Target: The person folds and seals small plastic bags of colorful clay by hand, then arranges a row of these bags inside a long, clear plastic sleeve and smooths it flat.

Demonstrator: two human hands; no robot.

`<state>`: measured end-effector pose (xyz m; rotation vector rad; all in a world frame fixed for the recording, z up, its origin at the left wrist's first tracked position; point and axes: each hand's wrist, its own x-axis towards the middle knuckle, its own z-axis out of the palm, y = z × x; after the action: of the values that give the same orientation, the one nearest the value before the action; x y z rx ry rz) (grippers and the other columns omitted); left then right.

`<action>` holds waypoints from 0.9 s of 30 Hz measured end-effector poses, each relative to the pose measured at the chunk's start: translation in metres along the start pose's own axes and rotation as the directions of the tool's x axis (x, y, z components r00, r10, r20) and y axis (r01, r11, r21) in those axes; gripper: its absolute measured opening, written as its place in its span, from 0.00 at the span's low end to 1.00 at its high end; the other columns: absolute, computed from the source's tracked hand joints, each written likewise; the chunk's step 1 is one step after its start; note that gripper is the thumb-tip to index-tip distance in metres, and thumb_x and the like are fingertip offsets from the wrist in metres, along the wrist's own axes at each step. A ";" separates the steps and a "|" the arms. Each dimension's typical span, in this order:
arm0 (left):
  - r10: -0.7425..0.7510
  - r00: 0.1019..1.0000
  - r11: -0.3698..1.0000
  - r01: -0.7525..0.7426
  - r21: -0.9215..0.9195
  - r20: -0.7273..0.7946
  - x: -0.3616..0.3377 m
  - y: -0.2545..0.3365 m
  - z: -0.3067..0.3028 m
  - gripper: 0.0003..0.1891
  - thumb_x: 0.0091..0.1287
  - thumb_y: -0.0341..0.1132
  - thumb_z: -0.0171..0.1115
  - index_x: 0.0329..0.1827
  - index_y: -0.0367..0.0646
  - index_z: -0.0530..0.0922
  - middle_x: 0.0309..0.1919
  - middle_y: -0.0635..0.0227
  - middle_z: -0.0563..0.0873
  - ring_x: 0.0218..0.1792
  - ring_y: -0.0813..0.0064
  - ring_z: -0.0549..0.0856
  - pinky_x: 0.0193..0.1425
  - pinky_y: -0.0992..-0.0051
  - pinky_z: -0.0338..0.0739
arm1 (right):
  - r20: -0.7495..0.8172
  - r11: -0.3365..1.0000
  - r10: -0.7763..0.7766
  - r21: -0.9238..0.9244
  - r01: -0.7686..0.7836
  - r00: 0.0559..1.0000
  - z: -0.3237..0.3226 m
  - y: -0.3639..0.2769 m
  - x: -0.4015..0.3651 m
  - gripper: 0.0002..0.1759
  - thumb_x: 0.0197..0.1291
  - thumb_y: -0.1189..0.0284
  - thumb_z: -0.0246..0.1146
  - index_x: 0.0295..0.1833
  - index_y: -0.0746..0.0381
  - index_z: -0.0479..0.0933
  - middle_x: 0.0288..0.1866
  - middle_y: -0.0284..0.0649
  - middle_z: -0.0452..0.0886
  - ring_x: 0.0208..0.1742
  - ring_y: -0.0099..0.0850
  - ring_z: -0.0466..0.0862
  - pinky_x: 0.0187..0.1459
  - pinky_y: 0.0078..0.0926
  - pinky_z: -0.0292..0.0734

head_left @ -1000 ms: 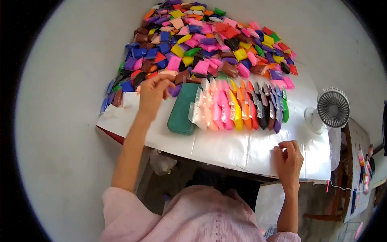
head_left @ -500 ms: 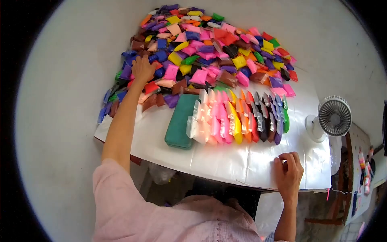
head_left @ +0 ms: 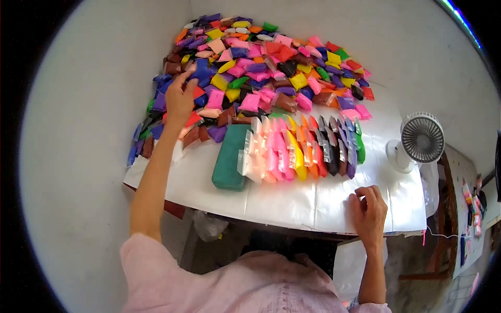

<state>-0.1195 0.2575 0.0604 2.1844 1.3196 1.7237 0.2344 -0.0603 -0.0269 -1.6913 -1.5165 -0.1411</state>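
Observation:
My left hand (head_left: 180, 100) reaches over the left part of a big pile of coloured packets (head_left: 250, 100), its thumb and fingers closed on a blue packet (head_left: 202, 69). Near the table's front edge rests my right hand (head_left: 369, 209), fingers curled in, with nothing visible in it. Between my hands, overlapping rows of filled clear packets (head_left: 297, 156) run from white and pink through yellow, orange and red to black, purple and green. They lean beside a green block (head_left: 229, 161) at their left end.
A small white fan (head_left: 421, 137) stands at the table's right side. White sheeting (head_left: 282, 201) covers the table. Walls rise behind the pile and on the left. Lower right, beyond the table, another surface (head_left: 467, 245) bears small items.
My left hand has closed on the blue packet, which now shows larger at its fingertips. My right hand remains curled by the front edge. The whole view has shifted slightly.

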 end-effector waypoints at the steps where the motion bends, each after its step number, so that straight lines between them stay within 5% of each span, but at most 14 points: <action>1: 0.027 0.999 0.995 -0.023 -0.092 0.034 -0.018 0.034 -0.003 0.13 0.69 0.30 0.60 0.54 0.34 0.80 0.45 0.56 0.86 0.45 0.66 0.84 0.51 0.71 0.77 | -0.042 1.000 -0.009 0.027 0.010 0.999 -0.001 -0.001 -0.001 0.05 0.58 0.80 0.66 0.38 0.67 0.76 0.33 0.42 0.77 0.24 0.31 0.78 0.28 0.28 0.72; 3: 0.274 0.961 0.946 -0.262 -0.192 0.038 -0.057 0.086 0.001 0.13 0.70 0.26 0.58 0.56 0.37 0.79 0.41 0.63 0.84 0.39 0.76 0.82 0.46 0.77 0.76 | -0.122 0.997 -0.023 0.070 0.031 0.992 -0.003 -0.003 -0.003 0.04 0.62 0.78 0.65 0.40 0.67 0.77 0.33 0.40 0.79 0.24 0.26 0.77 0.27 0.24 0.71; 4: 0.190 0.964 0.941 -0.124 -0.316 0.188 -0.080 0.113 -0.002 0.13 0.70 0.23 0.57 0.56 0.37 0.79 0.45 0.65 0.83 0.45 0.76 0.82 0.51 0.76 0.76 | -0.073 0.957 0.090 0.283 -0.066 0.993 -0.005 -0.006 -0.005 0.05 0.64 0.76 0.63 0.42 0.68 0.78 0.34 0.39 0.80 0.24 0.24 0.76 0.27 0.22 0.70; 6: 0.474 0.873 0.864 -0.436 -0.250 0.117 -0.122 0.148 0.009 0.15 0.67 0.22 0.59 0.57 0.39 0.79 0.53 0.60 0.83 0.53 0.64 0.82 0.60 0.68 0.76 | 0.075 0.720 0.275 0.644 -0.257 0.959 -0.006 -0.017 -0.010 0.09 0.70 0.72 0.59 0.45 0.68 0.79 0.36 0.37 0.82 0.25 0.19 0.74 0.27 0.18 0.68; 8: 0.520 0.834 0.832 -0.447 -0.328 0.183 -0.161 0.174 0.020 0.17 0.62 0.21 0.63 0.55 0.39 0.80 0.57 0.56 0.82 0.54 0.56 0.82 0.60 0.65 0.76 | 0.298 0.441 0.283 0.804 -0.399 0.912 -0.013 -0.032 -0.009 0.17 0.73 0.65 0.56 0.51 0.69 0.79 0.37 0.37 0.83 0.27 0.17 0.72 0.29 0.14 0.66; 9: 0.537 0.820 0.805 -0.426 -0.413 0.200 -0.174 0.185 0.026 0.18 0.62 0.22 0.64 0.56 0.39 0.81 0.57 0.55 0.81 0.54 0.55 0.81 0.59 0.65 0.76 | 0.309 0.404 0.273 0.822 -0.400 0.911 -0.012 -0.039 -0.009 0.17 0.73 0.65 0.57 0.52 0.69 0.79 0.37 0.37 0.83 0.27 0.17 0.72 0.29 0.14 0.66; 15: 0.418 0.855 0.747 -0.133 -0.651 0.306 -0.225 0.211 0.050 0.25 0.56 0.14 0.58 0.59 0.40 0.79 0.62 0.57 0.80 0.60 0.62 0.79 0.67 0.66 0.71 | 0.396 0.336 0.354 0.792 -0.511 0.847 -0.018 -0.049 -0.033 0.16 0.63 0.69 0.68 0.52 0.68 0.79 0.34 0.30 0.81 0.30 0.15 0.75 0.32 0.13 0.71; 16: 0.288 0.904 0.730 0.007 -0.684 0.317 -0.231 0.217 0.048 0.23 0.58 0.17 0.59 0.59 0.37 0.78 0.61 0.58 0.79 0.61 0.59 0.77 0.66 0.62 0.71 | 0.387 0.309 0.374 0.805 -0.507 0.843 -0.017 -0.046 -0.039 0.16 0.63 0.70 0.68 0.52 0.68 0.79 0.34 0.30 0.81 0.30 0.15 0.75 0.32 0.13 0.71; 18: -0.115 0.881 0.262 0.472 -0.842 0.458 -0.242 0.239 0.047 0.19 0.64 0.20 0.59 0.59 0.36 0.78 0.63 0.59 0.76 0.56 0.68 0.79 0.62 0.67 0.74 | 0.325 0.305 0.394 0.836 -0.456 0.860 -0.014 -0.046 -0.049 0.15 0.62 0.72 0.68 0.52 0.69 0.79 0.35 0.31 0.81 0.32 0.15 0.76 0.34 0.13 0.72; 21: -0.134 0.703 0.081 0.710 -0.700 0.698 -0.249 0.240 0.044 0.13 0.69 0.26 0.62 0.56 0.35 0.79 0.55 0.63 0.81 0.44 0.80 0.80 0.51 0.76 0.78 | 0.253 0.293 0.417 0.872 -0.392 0.873 -0.006 -0.053 -0.059 0.15 0.62 0.75 0.68 0.52 0.70 0.78 0.37 0.32 0.82 0.35 0.16 0.77 0.37 0.13 0.73; 24: -0.100 0.633 0.280 0.758 -0.589 0.767 -0.259 0.226 0.045 0.16 0.71 0.34 0.64 0.57 0.33 0.78 0.43 0.67 0.85 0.36 0.81 0.81 0.40 0.81 0.78 | 0.202 0.325 0.411 0.879 -0.350 0.889 0.001 -0.058 -0.066 0.14 0.62 0.77 0.66 0.52 0.71 0.77 0.39 0.32 0.81 0.38 0.16 0.78 0.40 0.14 0.73; 25: -0.139 0.663 0.239 0.743 -0.625 0.736 -0.259 0.230 0.045 0.15 0.69 0.35 0.67 0.53 0.34 0.80 0.34 0.70 0.84 0.30 0.83 0.79 0.34 0.82 0.75 | 0.205 0.344 0.407 0.868 -0.357 0.890 0.001 -0.058 -0.067 0.14 0.62 0.77 0.66 0.51 0.70 0.77 0.39 0.32 0.81 0.37 0.16 0.77 0.39 0.14 0.73; 27: -0.108 0.666 0.305 0.729 -0.614 0.738 -0.255 0.227 0.042 0.14 0.69 0.34 0.67 0.52 0.34 0.80 0.35 0.71 0.84 0.31 0.83 0.79 0.35 0.82 0.75 | 0.214 0.397 0.384 0.840 -0.370 0.898 0.002 -0.057 -0.067 0.13 0.62 0.76 0.67 0.49 0.69 0.77 0.36 0.31 0.80 0.35 0.15 0.76 0.37 0.14 0.72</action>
<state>0.0434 -0.0309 -0.0320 1.2677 0.4923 0.9492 0.1668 -0.1153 -0.0386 -1.0889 -0.8414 0.7683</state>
